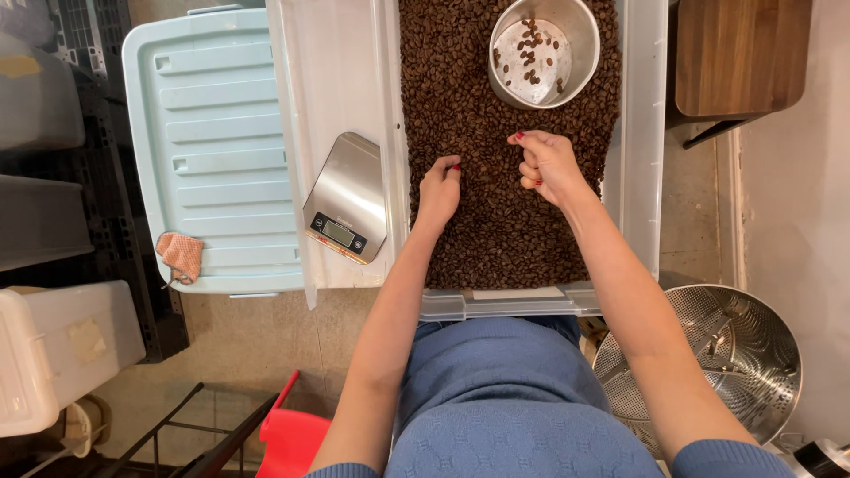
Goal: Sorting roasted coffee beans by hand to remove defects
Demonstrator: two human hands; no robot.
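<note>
A clear plastic bin (639,150) in front of me is filled with brown coffee beans (496,221). My left hand (440,188) rests on the beans near the bin's left wall, fingers curled and pinching among them. My right hand (546,162) hovers just above the beans at centre right, fingers drawn together as if pinching a bean; what it holds is too small to tell. A round metal cup (544,51) with a few beans in its bottom stands in the beans at the far end, beyond my right hand.
A small steel digital scale (347,196) lies on a clear lid left of the bin. A pale blue lid (208,133) with an orange cloth (181,255) lies further left. A perforated metal drum (735,354) stands at right, a red object (292,438) below.
</note>
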